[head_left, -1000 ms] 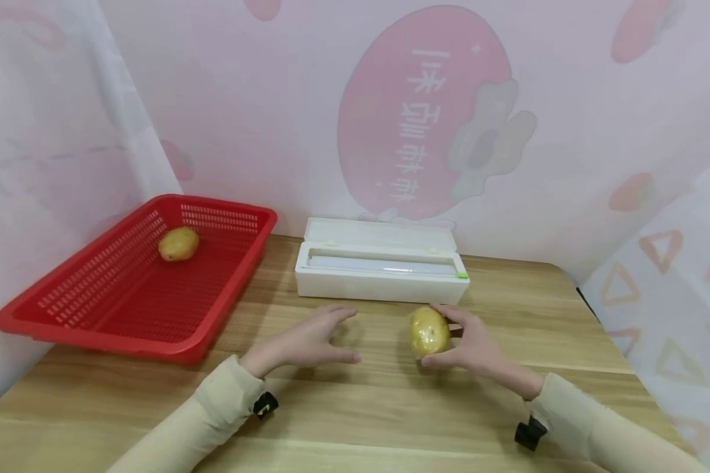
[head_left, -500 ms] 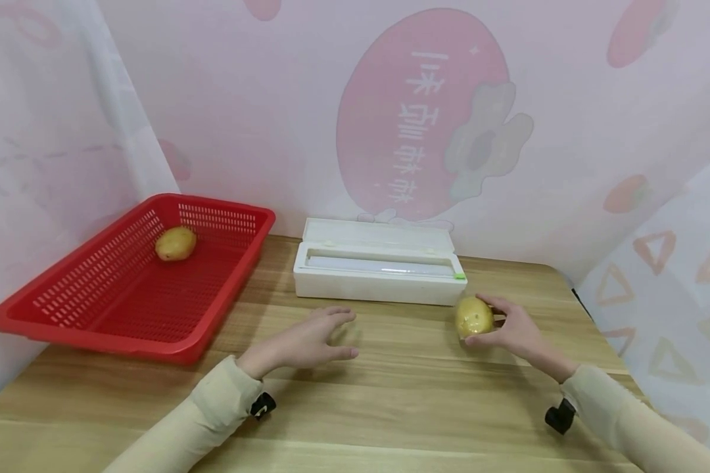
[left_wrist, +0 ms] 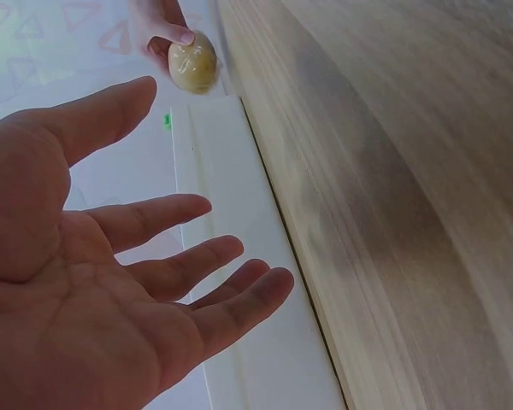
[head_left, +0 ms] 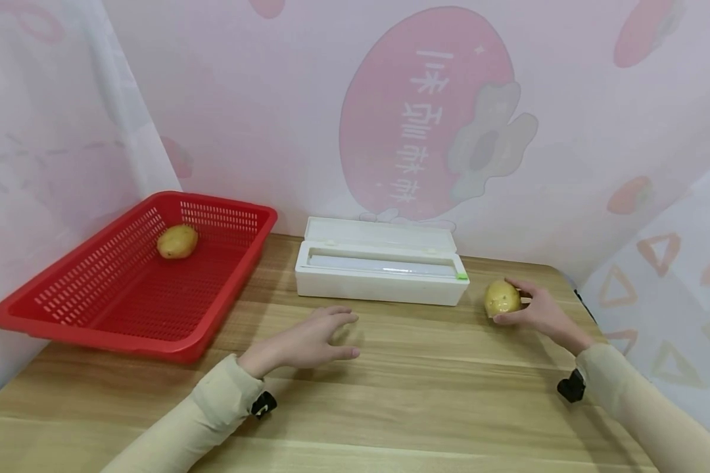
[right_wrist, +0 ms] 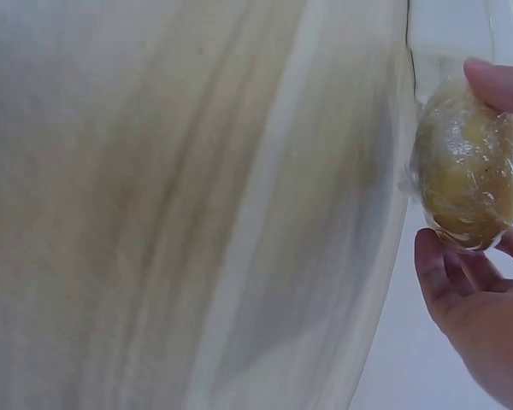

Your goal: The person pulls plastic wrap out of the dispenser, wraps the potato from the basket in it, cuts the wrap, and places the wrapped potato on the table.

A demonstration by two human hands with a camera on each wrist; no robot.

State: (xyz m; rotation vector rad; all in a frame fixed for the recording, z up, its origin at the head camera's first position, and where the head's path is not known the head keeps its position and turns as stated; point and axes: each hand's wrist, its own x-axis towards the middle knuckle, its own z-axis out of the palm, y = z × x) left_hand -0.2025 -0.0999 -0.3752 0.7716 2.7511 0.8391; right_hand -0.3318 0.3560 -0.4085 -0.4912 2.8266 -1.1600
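Note:
A potato [head_left: 501,299] in clear plastic film is held by my right hand [head_left: 545,314], to the right of the white box. The right wrist view shows the wrinkled film over the wrapped potato [right_wrist: 466,171], between thumb and fingers. My left hand [head_left: 304,338] is in front of the box, fingers spread and relaxed, with nothing in it; the left wrist view shows its bare palm [left_wrist: 94,299]. The white cling film box [head_left: 378,286] has its lid raised, with a roll inside. Another potato [head_left: 177,242] lies in the red basket [head_left: 192,348] at the left.
The wooden table [head_left: 390,407] ends at a rounded back right corner. A printed pink curtain [head_left: 260,98] hangs right behind it. The box stands near the back edge, and the basket takes up the left side.
My right hand has carried the wrapped potato rightward and a little back, from in front of the box to beyond its right end. The left hand has stayed in place.

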